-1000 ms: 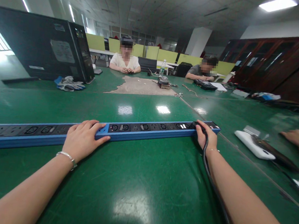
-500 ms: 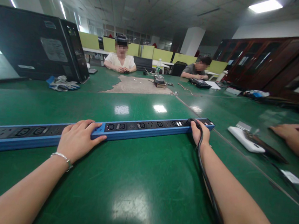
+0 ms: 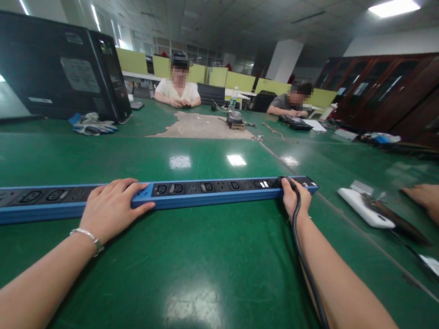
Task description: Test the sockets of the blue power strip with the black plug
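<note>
A long blue power strip (image 3: pixel 196 198) with black sockets lies across the green table, running out of view on the left. My left hand (image 3: pixel 112 203) grips it around the middle, fingers over the top and thumb along the near side. Close to the strip's right end, my right hand (image 3: pixel 294 197) is closed around a black plug (image 3: pixel 283 181), which sits at the sockets beside two white ports. From the plug a black cable (image 3: pixel 303 265) hangs along my right forearm toward the lower edge. My fingers partly hide the plug, so how deep it sits cannot be seen.
A black computer case (image 3: pixel 58 66) stands at the left, with work gloves (image 3: pixel 93 124) before it. A white device (image 3: pixel 365 207) lies at right near another person's hands (image 3: pixel 433 198). Two people sit across the table, near a bottle (image 3: pixel 233 98) and a small round device (image 3: pixel 234 118).
The view has shifted slightly. Both hands keep their places on the power strip and the plug, with no clear movement of either.
</note>
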The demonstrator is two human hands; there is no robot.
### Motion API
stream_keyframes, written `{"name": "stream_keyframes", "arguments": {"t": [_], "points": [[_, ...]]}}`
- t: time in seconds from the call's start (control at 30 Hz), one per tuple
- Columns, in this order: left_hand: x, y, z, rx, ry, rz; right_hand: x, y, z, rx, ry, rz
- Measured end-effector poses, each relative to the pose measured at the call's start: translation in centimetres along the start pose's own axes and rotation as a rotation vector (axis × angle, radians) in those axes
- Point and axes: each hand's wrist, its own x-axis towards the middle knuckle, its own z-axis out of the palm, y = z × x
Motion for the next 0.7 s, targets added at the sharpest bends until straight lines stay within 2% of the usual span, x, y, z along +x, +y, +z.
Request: {"name": "stream_keyframes", "arguments": {"t": [0.1, 0.4, 0.6, 0.67, 0.7], "points": [[0.0, 0.0, 0.0, -0.011, 0.002, 0.005, 0.0, -0.2, -0.1, -0.023, 0.045, 0.07], [-0.1, 0.0, 0.0, -0.017, 0.013, 0.008, 0.1, -0.1, -0.1, 0.018, 0.057, 0.063], [-0.1, 0.0, 0.1, -0.003, 0.012, 0.015, 1.4, -1.3, -0.4, 0.319, 0.283, 0.11], [-0.1, 0.0, 0.0, -0.002, 0.008, 0.015, 1.0, -2.5, -0.6, 0.341, 0.243, 0.103], [-0.1, 0.0, 0.0, -0.004, 0.007, 0.012, 0.5, -3.3, -0.6, 0.335, 0.181, 0.089]]}}
